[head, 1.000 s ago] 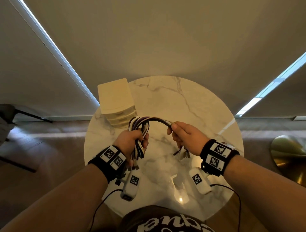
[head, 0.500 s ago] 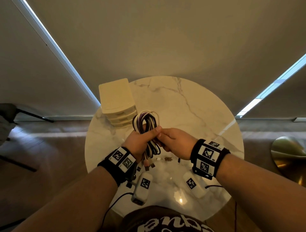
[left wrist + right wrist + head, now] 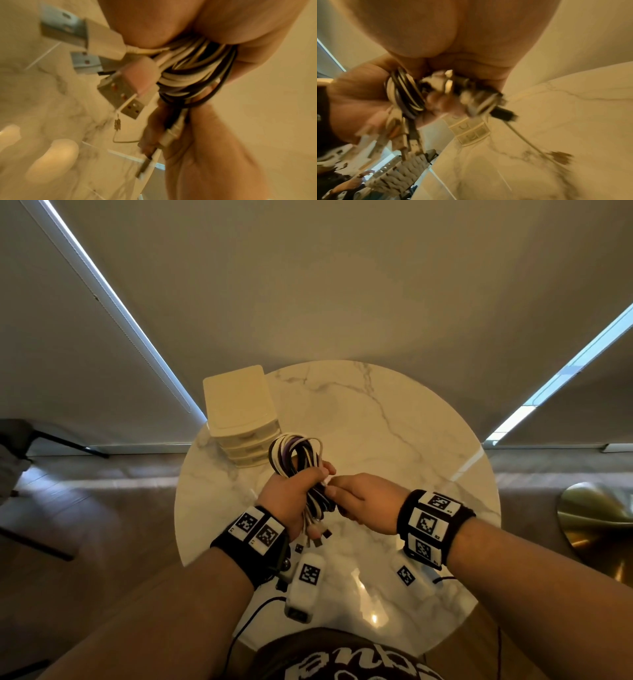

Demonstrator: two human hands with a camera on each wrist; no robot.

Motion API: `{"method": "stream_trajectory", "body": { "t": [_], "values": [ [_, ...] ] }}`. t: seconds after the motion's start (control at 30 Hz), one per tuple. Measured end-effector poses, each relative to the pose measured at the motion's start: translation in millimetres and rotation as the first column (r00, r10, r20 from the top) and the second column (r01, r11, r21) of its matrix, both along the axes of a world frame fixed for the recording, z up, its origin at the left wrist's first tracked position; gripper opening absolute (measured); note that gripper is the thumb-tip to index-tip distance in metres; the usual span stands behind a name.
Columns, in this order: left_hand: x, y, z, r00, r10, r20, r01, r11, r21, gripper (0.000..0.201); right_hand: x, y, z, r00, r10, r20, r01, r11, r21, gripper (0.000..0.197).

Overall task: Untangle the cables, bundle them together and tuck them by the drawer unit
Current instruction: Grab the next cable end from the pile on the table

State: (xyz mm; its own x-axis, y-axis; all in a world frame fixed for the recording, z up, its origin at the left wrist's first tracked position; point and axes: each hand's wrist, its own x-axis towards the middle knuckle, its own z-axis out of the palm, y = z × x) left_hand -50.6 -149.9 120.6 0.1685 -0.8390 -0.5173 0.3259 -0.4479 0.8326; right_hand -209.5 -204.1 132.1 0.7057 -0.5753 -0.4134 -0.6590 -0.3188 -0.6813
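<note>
- The folded bundle of white, black and purple cables is held above the round white marble surface, near its middle, so the loose lengths hang free of it and can be gathered without dragging; the looped end points up and away from the person, and the metal USB plugs dangle below the fist.
- The left hand acts as the clamp: its fingers are curled tight round the middle of the bundle, which keeps the loops together, judging by how evenly the strands lie in the left wrist view.
- The right hand works at the bundle's side, just beside the left. Its fingers are drawn together, pinching some of the cable strands and plug ends close to the left fist; the right wrist view is too blurred to tell exactly which strand. This looks like the bundling step, with the right hand feeding or tidying a loose end.
- Both forearms reach forward at about the same height, wrists close, knuckles toward each other.
- The cream plastic three-drawer unit stands at the far left edge of the surface, just beyond the loop and apart from it, so the tucking is not yet done.
- A thin wire with a small brown ornament lies on the surface under the hands.
</note>
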Motion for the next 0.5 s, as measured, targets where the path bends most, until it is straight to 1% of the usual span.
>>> {"method": "stream_trajectory", "body": {
  "t": [0.07, 0.1, 0.13, 0.17, 0.2, 0.23, 0.27, 0.33, 0.4, 0.47, 0.5],
  "values": [
    [0, -2, 4, 0.997, 0.068, 0.044, -0.07, 0.996, 0.056, 0.027, -10, -1, -6, 0.998, -0.031, -0.053, 0.033, 0.999, 0.027, 0.039],
    [1, -4, 4, 0.992, 0.082, 0.097, -0.09, 0.993, 0.077, 0.026, -15, -3, -8, 0.995, -0.075, -0.064, 0.074, 0.997, -0.008, 0.039],
    [2, -4, 4, 0.985, 0.073, 0.157, -0.087, 0.993, 0.08, 0.025, -17, -5, -6, 0.988, -0.148, -0.039, 0.145, 0.987, -0.067, 0.038],
    [2, -5, 3, 0.972, 0.052, 0.229, -0.068, 0.996, 0.064, 0.024, -18, -8, -2, 0.972, -0.234, 0.031, 0.236, 0.966, -0.104, 0.038],
    [2, -5, 3, 0.952, 0.025, 0.304, -0.038, 0.999, 0.038, 0.022, -15, -10, 5, 0.946, -0.302, 0.12, 0.314, 0.944, -0.104, 0.042],
    [0, -6, 2, 0.927, -0.004, 0.376, 0.002, 1.0, 0.007, 0.018, -11, -11, 13, 0.924, -0.331, 0.19, 0.352, 0.932, -0.087, 0.049],
    [-3, -6, 4, 0.901, -0.037, 0.433, 0.051, 0.998, -0.021, 0.012, -4, -11, 20, 0.922, -0.323, 0.214, 0.347, 0.934, -0.088, 0.057],
    [-10, -7, 8, 0.858, -0.084, 0.507, 0.134, 0.989, -0.062, 0.009, 10, -9, 31, 0.953, -0.261, 0.152, 0.285, 0.944, -0.167, 0.07],
    [-16, -8, 10, 0.816, -0.111, 0.567, 0.176, 0.983, -0.06, 0.014, 19, -6, 33, 0.961, -0.259, 0.096, 0.274, 0.935, -0.223, 0.072],
    [-17, -8, 8, 0.766, -0.131, 0.63, 0.211, 0.976, -0.055, 0.011, 21, -4, 32, 0.95, -0.297, 0.095, 0.31, 0.931, -0.191, 0.072],
    [-18, -7, 8, 0.757, -0.135, 0.64, 0.221, 0.974, -0.055, 0.007, 21, -3, 30, 0.943, -0.318, 0.1, 0.331, 0.928, -0.17, 0.072]
  ]
}}
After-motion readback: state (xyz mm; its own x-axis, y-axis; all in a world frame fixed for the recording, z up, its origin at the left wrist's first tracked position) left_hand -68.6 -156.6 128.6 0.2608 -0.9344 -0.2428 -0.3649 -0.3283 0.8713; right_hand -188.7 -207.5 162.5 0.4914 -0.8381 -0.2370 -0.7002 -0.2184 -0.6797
